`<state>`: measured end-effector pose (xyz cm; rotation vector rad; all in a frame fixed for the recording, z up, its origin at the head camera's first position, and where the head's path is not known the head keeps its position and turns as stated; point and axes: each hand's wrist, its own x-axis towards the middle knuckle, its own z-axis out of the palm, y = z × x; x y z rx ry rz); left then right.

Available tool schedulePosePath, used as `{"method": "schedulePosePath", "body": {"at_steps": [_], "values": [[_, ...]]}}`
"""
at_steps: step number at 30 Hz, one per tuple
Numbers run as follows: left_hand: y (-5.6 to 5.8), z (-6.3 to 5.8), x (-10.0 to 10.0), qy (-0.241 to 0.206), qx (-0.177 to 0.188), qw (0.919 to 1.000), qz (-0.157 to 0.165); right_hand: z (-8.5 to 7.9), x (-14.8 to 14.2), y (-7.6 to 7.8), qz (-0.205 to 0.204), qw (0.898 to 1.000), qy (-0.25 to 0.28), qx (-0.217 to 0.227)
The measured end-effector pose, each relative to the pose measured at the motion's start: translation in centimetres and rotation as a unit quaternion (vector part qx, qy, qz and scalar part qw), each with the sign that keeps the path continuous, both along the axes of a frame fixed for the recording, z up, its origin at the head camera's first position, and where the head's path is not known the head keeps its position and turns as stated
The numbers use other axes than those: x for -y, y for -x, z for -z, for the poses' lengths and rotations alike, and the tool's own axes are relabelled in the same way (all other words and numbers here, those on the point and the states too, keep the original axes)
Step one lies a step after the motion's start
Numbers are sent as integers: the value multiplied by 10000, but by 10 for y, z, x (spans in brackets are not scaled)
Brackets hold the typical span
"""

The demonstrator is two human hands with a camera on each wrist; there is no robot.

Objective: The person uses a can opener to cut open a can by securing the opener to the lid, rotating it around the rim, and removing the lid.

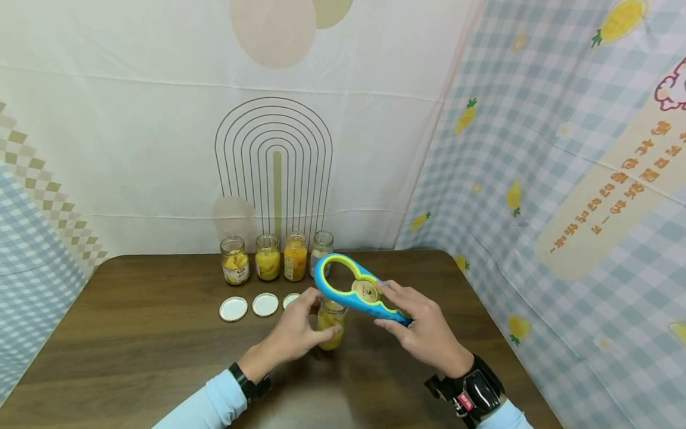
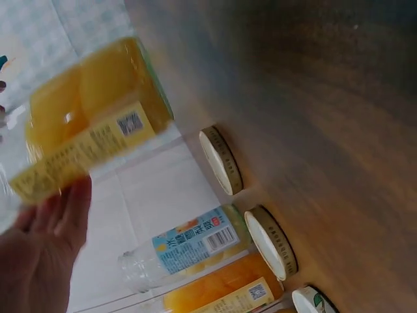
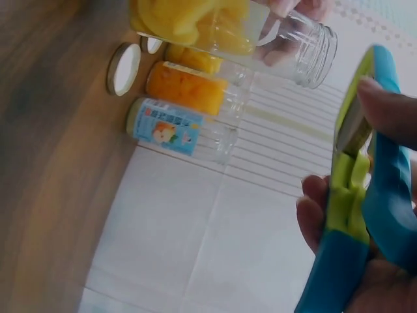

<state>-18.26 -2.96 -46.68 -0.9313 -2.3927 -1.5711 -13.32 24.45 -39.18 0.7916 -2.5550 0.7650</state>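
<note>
An uncapped glass jar of yellow fruit (image 1: pixel 332 338) stands near the middle of the table, and my left hand (image 1: pixel 289 330) grips it with the thumb in front and fingers behind. In the right wrist view the jar's open threaded mouth (image 3: pixel 319 57) shows. My right hand (image 1: pixel 426 330) holds a blue and green jar opener (image 1: pixel 360 305) just above and right of the jar. A round gold lid (image 1: pixel 366 291) sits in one of the opener's rings, with the right thumb against it in the right wrist view.
At the back edge stand several open jars: two with yellow fruit (image 1: pixel 234 262) (image 1: pixel 268 260), one with orange fruit (image 1: pixel 295 262), one blue-labelled (image 1: pixel 320 252). White-faced lids (image 1: pixel 233 309) (image 1: pixel 265 304) (image 1: pixel 290 299) lie before them. A patterned cloth (image 1: pixel 161 167) hangs behind the table.
</note>
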Motion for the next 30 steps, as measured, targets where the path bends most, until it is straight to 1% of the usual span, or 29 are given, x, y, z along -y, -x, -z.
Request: {"method": "schedulePosePath", "body": {"at_steps": [2,5,6,9,15,20,23,26,30], "values": [[-2,0,1,-128,24,9991,-404,3,-3,0,105,9999,84,-82],[-5,-1,2,-279,58,9951,-946,7,-8,-1,316,9991,198,-194],[-6,-2,2,-320,86,9935,-1092,9,-10,-1,382,9987,239,-233],[-8,-3,3,-414,170,9893,-1392,13,-14,-3,594,9970,358,-331],[-8,-3,4,-468,263,9858,-1594,20,-20,-5,808,9954,437,-281],[-3,-2,1,-498,335,9841,-1669,23,-21,-4,842,9951,466,-217],[2,-2,-5,-508,431,9827,-1729,25,-22,-3,823,9952,497,-177],[10,-2,-12,-470,480,9815,-1794,27,-22,-2,807,9954,495,-169],[22,-3,-25,-378,400,9813,-1846,27,-23,-1,790,9956,484,-169]]}}
